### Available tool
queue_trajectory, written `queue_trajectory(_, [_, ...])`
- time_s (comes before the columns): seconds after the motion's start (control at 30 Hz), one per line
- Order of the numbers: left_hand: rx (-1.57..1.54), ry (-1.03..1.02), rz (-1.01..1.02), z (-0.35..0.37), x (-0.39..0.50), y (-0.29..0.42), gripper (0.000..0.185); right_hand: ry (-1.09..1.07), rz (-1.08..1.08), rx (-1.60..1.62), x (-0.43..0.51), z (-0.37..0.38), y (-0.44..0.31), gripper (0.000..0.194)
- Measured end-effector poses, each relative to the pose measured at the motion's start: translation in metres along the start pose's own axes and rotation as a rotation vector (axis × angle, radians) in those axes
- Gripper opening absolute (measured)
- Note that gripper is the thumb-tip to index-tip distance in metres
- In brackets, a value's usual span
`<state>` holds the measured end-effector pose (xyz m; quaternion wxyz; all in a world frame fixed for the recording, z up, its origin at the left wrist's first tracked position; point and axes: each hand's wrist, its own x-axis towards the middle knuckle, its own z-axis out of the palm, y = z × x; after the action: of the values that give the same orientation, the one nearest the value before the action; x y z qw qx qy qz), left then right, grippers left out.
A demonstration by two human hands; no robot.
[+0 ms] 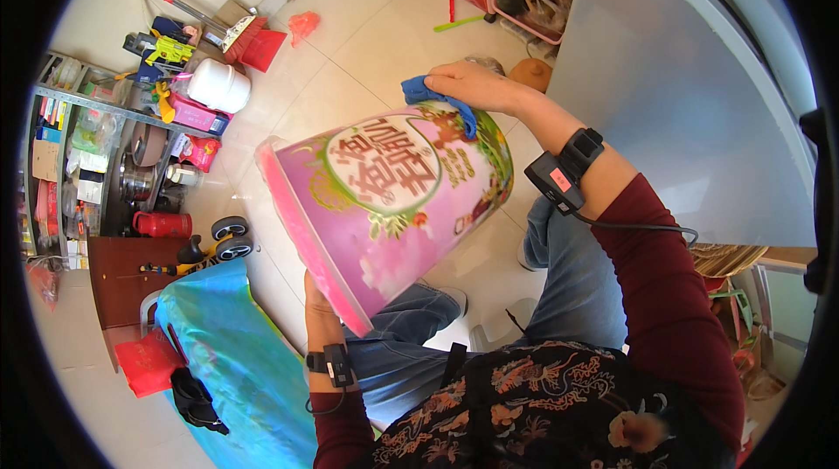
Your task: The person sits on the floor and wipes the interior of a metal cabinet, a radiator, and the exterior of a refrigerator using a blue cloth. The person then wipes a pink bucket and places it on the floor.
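A large plastic bucket (393,207), pink and purple with a printed pattern and writing, lies tilted on its side above my knees. Its pink rim faces the lower left. My left hand (317,295) is at that rim; the fingers are hidden behind or inside the bucket. On the far end, at the upper right, my right hand (468,85) presses a folded blue cloth (419,90) against the bucket's wall, with part of the cloth hanging down over the printed side.
A table with a blue cover (229,351) stands at the lower left, near a metal shelf (111,102). A broom (239,36), red dustpan (265,49) and white bucket (219,85) are at the upper left. A large grey panel (682,115) fills the right, beside a pink rack (527,23).
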<state>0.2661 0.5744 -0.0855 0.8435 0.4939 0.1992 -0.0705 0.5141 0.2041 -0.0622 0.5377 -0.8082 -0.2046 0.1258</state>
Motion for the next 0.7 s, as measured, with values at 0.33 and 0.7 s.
queue_trajectory(0.33, [-0.343,0.114,-0.12,-0.007,0.03,0.003,0.022,0.295,-0.438,-0.092,-0.026,0.025,-0.046,0.03])
queue_trajectory(0.7, [-0.771,-0.171,-0.335,0.039,0.048,0.006,0.051,0.297,-0.899,-0.379,-0.055,0.129,-0.076,0.06])
